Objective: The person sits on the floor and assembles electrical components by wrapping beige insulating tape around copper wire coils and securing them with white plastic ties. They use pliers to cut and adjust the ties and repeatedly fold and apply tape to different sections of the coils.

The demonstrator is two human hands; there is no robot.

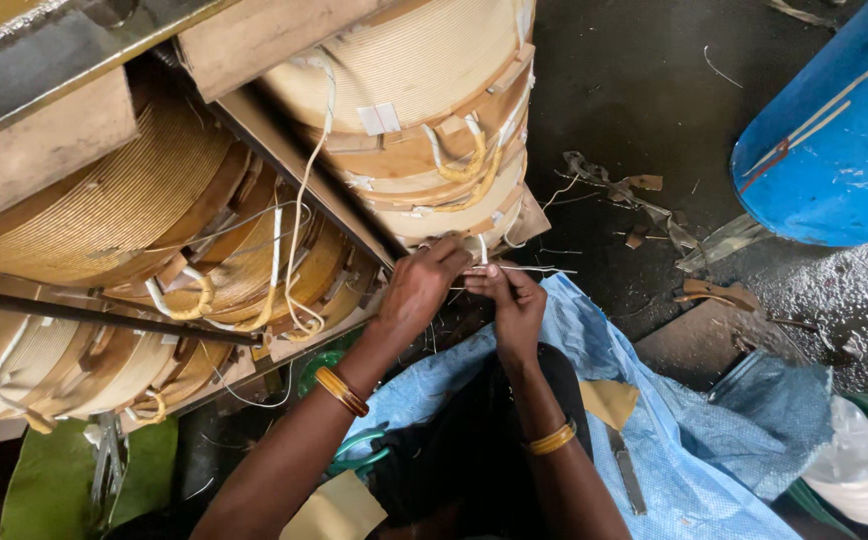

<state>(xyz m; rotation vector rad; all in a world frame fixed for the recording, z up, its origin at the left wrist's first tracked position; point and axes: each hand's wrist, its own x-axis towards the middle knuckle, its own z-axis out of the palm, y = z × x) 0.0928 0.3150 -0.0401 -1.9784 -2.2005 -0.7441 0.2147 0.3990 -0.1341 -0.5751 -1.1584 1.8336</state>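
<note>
Hands, left (416,290) and right (516,300), pinch white wires (514,268) below a wound coil (424,110) bearing a white rectangular label (379,118).

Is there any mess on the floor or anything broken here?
Yes. Torn scraps of tape and paper lie scattered on the dark floor right of the big wound coils. Nothing looks broken. Both hands pinch thin white wires.
</note>
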